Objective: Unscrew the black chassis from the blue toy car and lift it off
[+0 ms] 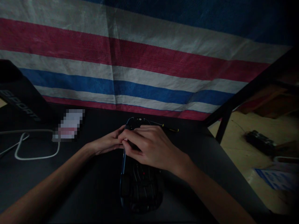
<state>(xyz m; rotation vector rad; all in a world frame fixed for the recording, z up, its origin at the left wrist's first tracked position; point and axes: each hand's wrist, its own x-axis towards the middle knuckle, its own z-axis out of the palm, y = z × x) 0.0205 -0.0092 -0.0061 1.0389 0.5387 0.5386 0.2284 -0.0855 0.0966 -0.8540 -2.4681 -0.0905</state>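
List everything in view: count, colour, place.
Table: 1, black, foreground
Device: 1, black with blue edge, centre
Sheet: 1, red-white-blue striped, behind table
Screwdriver: 1, black and yellow, beyond device
Box: 1, black, far left
Cable: 1, white, left
Pixelated item: 1, mostly pale, beside box
Frame: 1, black, right
Floor: 1, yellowish, right
Object: 1, black, on floor
Printed item: 1, blue-white, lower right
Brown shapes: count unclear, brown, right
Left hand: 1, bare, at device's left edge
Right hand: 1, bare, over device
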